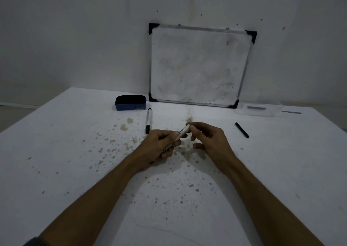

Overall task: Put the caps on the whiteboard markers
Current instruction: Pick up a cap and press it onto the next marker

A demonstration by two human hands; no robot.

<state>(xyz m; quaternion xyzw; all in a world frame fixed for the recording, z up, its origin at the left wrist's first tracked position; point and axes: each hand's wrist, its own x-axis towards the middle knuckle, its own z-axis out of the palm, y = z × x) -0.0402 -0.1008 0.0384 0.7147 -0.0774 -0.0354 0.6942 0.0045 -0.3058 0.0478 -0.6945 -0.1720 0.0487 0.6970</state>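
While left hand (159, 144) grips the marker (181, 133), pointing up-right, right hand (208, 138) fingers (192, 128) pinch its tip.

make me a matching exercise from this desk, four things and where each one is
Things:
1. eraser
2. whiteboard
3. loose cap
4. capped marker

Places:
A. leaning on the wall
B. lying on the table right of the right hand
C. at the back of the table, left of the board's bottom corner
D. lying on the table just beyond the left hand

Pairs: 1-C, 2-A, 3-B, 4-D
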